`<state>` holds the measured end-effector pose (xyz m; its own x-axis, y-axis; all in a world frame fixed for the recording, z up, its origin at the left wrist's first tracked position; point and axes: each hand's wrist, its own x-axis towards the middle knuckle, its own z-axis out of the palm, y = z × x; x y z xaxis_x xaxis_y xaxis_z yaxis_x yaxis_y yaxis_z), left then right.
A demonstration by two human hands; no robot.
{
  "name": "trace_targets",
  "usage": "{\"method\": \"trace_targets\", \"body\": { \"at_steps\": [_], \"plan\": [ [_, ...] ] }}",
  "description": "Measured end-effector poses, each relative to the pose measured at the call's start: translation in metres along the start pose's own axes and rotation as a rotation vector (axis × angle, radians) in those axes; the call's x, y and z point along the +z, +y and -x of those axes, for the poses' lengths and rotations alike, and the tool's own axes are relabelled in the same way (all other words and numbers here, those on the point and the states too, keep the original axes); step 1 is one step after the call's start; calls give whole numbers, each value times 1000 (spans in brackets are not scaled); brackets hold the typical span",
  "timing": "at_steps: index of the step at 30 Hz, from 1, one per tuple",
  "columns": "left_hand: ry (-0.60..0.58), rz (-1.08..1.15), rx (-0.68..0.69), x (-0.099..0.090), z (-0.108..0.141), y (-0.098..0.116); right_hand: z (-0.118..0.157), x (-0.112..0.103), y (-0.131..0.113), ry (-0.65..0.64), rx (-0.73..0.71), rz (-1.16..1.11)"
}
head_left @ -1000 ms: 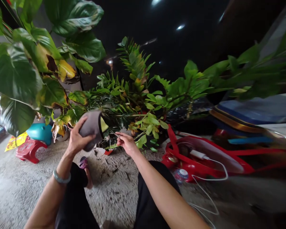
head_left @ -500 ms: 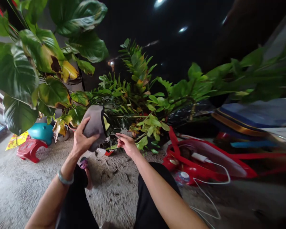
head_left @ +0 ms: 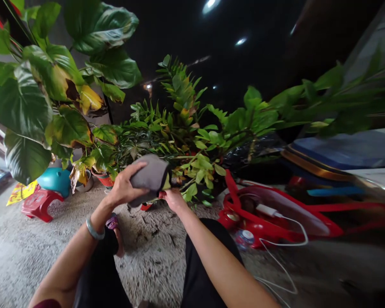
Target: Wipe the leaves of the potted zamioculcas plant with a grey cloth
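My left hand [head_left: 127,185] grips a grey cloth item [head_left: 150,173] with a black edge, thumb below and fingers over its top. A bit of yellow-green shows at its opening on the right side. My right hand [head_left: 173,199] is right at that opening, its fingers bent and partly hidden by the cloth item. What it holds, if anything, is hidden. Leafy green plants [head_left: 182,98] stand just behind both hands.
On the left are a large-leaved plant [head_left: 22,100], a red stool [head_left: 41,204] and a teal object [head_left: 55,182]. To the right lie a red bag [head_left: 276,231] with a white cable, a bottle [head_left: 245,237] and a blue case [head_left: 346,149]. Concrete floor [head_left: 154,256] lies below.
My left hand has carried the grey item to the right, up against my right hand. The thin tool seen earlier in my right fingers is now out of sight.
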<state>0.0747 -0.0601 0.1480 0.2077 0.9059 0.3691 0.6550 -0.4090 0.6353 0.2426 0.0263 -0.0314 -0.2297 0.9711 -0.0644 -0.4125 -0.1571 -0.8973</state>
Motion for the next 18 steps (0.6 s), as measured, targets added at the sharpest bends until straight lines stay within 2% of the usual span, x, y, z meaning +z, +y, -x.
{"method": "trace_targets", "body": {
  "at_steps": [2, 4, 6, 9, 11, 13, 16, 18],
  "plan": [
    [159, 11, 10, -1, -20, -1, 1, 1, -1, 9, 26, -28],
    [178, -7, -39, 4, -30, -9, 1, 1, -2, 14, 51, -55],
    [33, -43, -93, 11, -22, -19, 1, 0, -2, 31, 73, -69],
    [-280, -51, -88, 14, 9, -31, 1, -1, -1, 69, 78, -76],
    [-356, -3, -58, 7, 24, -32, 1, -1, 0, 83, 83, -79],
    [-273, 49, -49, -5, 25, -27, 1, 0, -1, 72, 95, -83],
    [43, 85, -53, -21, 6, -21, 2, 3, -4, 43, 112, -100],
    [238, 67, -68, -25, -5, -24, 3, 5, -6, 25, 114, -118]
  ]
}}
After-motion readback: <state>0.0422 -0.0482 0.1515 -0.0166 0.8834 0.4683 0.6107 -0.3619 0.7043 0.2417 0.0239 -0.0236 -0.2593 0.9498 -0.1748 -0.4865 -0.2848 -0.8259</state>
